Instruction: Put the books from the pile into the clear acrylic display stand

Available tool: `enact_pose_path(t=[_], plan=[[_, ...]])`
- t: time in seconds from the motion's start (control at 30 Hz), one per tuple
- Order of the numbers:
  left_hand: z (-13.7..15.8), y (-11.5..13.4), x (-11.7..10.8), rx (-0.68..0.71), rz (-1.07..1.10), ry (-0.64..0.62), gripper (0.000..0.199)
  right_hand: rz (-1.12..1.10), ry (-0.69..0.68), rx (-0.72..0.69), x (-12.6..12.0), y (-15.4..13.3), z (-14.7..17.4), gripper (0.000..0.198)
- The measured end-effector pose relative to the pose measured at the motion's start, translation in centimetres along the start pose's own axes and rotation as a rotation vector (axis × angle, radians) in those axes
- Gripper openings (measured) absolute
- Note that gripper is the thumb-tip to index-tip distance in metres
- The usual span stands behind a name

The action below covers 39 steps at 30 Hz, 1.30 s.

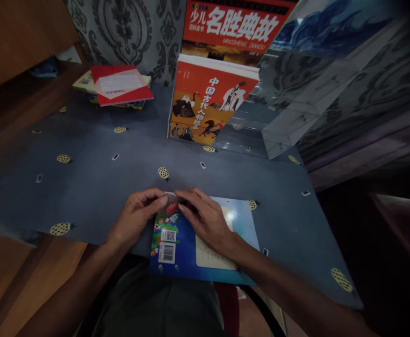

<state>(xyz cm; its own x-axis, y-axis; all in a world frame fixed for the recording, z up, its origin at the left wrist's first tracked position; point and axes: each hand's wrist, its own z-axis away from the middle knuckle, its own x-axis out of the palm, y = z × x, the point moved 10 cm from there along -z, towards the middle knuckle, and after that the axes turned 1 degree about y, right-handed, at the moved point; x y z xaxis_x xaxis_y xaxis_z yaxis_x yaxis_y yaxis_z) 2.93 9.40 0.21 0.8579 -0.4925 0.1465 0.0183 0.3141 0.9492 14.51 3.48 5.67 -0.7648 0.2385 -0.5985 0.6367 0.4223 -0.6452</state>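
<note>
In the head view, the blue book (187, 243) is lying back cover up at 6 o'clock on the tabletop (96, 187), close to the lap, probably for easy reach. The left hand (138, 215) is pinching its far left corner narrowly between thumb and fingers; the right hand (206, 217) is curving over the far edge, perhaps steadying it, but whether its fingers are gripping I cannot tell. Both are hiding much of that edge. At 12 o'clock an orange book (205, 105) is standing cover outward, apparently supported by the clear stand (291, 126); glare is blurring the red stack (122, 84) at 10 o'clock.
</note>
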Motion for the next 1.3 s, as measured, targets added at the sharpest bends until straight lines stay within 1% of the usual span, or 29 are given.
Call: enact_pose_path(t=[0.17, 0.3, 0.47, 0.57, 0.63, 0.77, 0.87, 1.0, 1.07, 1.2, 1.23, 1.3], plan=[[0.1, 0.5, -0.3, 0.002, -0.02, 0.044, 0.023, -0.003, -0.006, 0.009, 0.0, 0.0, 0.1, 0.027], [0.1, 0.9, -0.1, 0.012, -0.054, 0.055, 0.031, 0.011, -0.019, 0.006, 0.1, -0.1, 0.2, 0.027], [-0.6, 0.3, 0.0, -0.021, -0.031, 0.044, 0.04, -0.001, -0.014, -0.007, 0.2, -0.1, 0.2, 0.03], [-1.0, -0.1, -0.6, -0.037, -0.064, 0.062, 0.04, 0.001, -0.018, -0.021, 0.2, -0.1, 0.3, 0.033], [-1.2, 0.2, -1.2, -0.003, -0.151, 0.069, 0.037, 0.015, -0.014, -0.037, 0.2, -0.2, 0.4, 0.032], [-1.4, 1.8, -1.7, 0.174, -0.435, 0.075, 0.034, 0.057, -0.039, -0.051, 0.9, -0.1, 0.5, 0.026], [-1.4, 2.7, -1.6, 0.271, -0.674, 0.096, 0.03, 0.097, -0.098, -0.041, 1.5, 0.2, 0.5, 0.024], [-1.3, 3.0, -1.3, 0.32, -0.923, 0.128, 0.017, 0.191, -0.213, -0.054, 1.1, -0.6, 1.5, 0.024], [-1.1, 3.0, -1.2, 0.349, -1.009, 0.137, 0.012, 0.237, -0.29, -0.084, 0.6, -1.6, 2.9, 0.027], [-1.1, 2.8, -0.7, 0.389, -1.126, 0.115, 0.018, 0.342, -0.459, -0.126, 0.6, -3.0, 7.5, 0.058], [-1.1, 2.8, -0.7, 0.387, -1.14, 0.113, 0.019, 0.368, -0.482, -0.126, 0.8, -3.0, 8.5, 0.062], [-1.3, 2.8, -0.8, 0.372, -1.151, 0.111, 0.019, 0.399, -0.495, -0.123, 0.8, -2.8, 10.0, 0.062]])
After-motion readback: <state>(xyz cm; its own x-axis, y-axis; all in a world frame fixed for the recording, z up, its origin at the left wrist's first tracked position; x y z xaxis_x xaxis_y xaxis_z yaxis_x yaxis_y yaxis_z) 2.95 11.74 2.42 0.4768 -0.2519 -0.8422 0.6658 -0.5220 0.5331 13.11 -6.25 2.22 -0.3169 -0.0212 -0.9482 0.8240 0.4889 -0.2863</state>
